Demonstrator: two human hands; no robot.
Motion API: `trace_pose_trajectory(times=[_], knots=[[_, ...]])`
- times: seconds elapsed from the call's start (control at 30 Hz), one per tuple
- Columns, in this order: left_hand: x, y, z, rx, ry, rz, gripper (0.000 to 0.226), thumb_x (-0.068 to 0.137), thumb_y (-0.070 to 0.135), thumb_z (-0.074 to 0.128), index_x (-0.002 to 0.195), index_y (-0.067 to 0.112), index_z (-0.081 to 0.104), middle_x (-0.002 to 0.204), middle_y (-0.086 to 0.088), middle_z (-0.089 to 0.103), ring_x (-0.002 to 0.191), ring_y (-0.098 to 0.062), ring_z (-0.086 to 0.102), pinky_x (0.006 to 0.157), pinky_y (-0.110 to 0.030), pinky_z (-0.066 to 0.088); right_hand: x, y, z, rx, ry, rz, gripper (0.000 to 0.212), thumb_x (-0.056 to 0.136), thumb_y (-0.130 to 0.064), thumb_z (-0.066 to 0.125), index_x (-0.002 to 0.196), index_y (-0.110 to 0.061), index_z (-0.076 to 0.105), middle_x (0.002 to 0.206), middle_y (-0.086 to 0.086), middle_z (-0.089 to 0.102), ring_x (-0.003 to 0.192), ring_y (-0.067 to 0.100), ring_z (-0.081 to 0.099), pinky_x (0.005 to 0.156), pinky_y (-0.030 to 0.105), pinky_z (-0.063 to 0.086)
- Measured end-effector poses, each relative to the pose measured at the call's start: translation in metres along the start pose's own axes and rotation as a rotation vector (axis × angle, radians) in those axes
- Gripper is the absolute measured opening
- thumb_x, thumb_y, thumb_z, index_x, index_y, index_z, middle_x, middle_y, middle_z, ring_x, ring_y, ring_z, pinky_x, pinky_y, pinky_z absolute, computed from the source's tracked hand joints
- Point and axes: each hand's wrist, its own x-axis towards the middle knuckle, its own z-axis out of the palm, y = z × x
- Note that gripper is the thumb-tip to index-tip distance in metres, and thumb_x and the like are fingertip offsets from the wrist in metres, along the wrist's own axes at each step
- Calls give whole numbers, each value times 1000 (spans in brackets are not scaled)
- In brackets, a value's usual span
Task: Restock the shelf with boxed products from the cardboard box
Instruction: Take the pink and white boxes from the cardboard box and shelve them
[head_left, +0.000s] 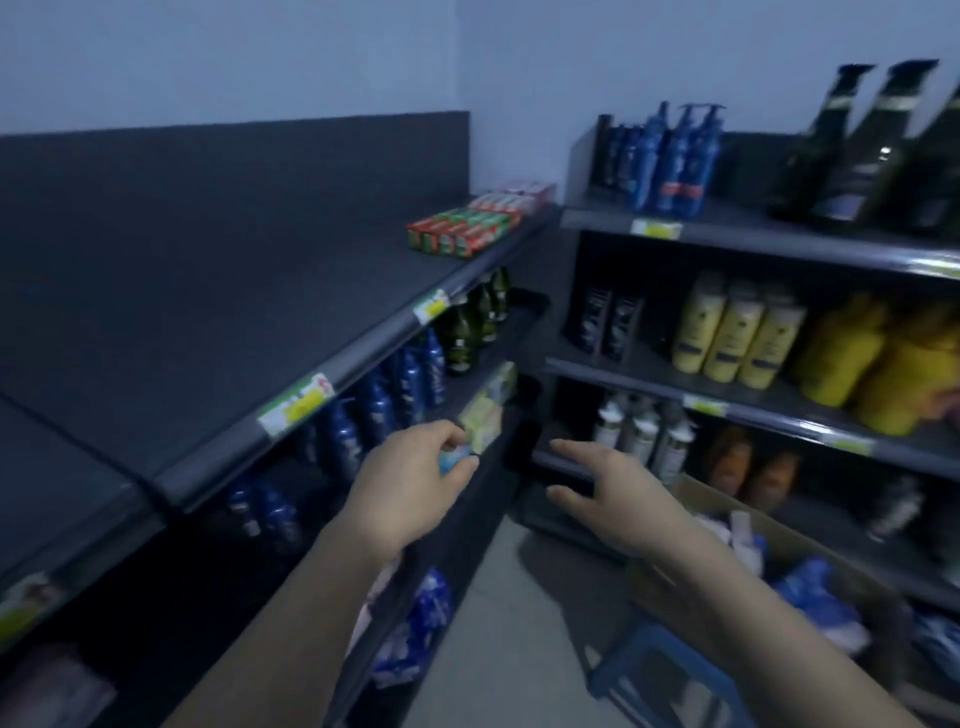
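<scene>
My left hand grips a small light-blue boxed product at the front edge of the second shelf of the left rack, right beside a row of pale yellow-green boxes. My right hand hovers open to the right of it, fingers spread, holding nothing. The cardboard box sits at the lower right on a blue stool, with blue and white packages inside. Red and green boxes lie on the top shelf far end.
Blue and dark green bottles fill the second shelf of the left rack. The right rack carries blue pump bottles, yellow bottles and dark bottles. Blue packets hang low on the left rack. A narrow floor strip runs between the racks.
</scene>
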Motion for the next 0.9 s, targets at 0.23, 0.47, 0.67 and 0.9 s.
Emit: trace_pose_trajectory(times=[0.23, 0.47, 0.67, 0.9], knots=[[62, 64, 119, -64, -273, 100, 30, 90, 42, 58, 115, 27, 61, 111, 13, 63, 104, -7, 59, 91, -33, 50, -40, 130, -7, 67, 42, 352, 47, 90, -33, 60, 135, -22, 52, 127, -2, 61, 123, 18, 52, 89, 20, 33], [127, 110, 221, -58, -512, 163, 26, 88, 41, 60, 109, 26, 64, 107, 11, 65, 99, -9, 61, 89, -34, 51, -49, 234, -4, 171, 71, 643, 53, 90, -30, 61, 140, -22, 47, 144, -4, 50, 133, 16, 44, 103, 26, 36], [209, 128, 299, -52, -666, 174, 24, 88, 37, 61, 107, 23, 65, 103, 8, 65, 96, -12, 62, 87, -33, 52, -16, 315, -5, 216, 62, 827, 52, 91, -31, 60, 141, -24, 47, 132, 3, 60, 112, 21, 59, 77, 23, 38], [297, 138, 380, -25, -807, 181, 19, 88, 31, 62, 102, 19, 67, 99, 3, 68, 93, -15, 63, 86, -32, 52, 31, 386, 4, 323, 100, 975, 49, 92, -27, 60, 139, -21, 50, 134, 2, 59, 95, 14, 58, 77, 22, 38]])
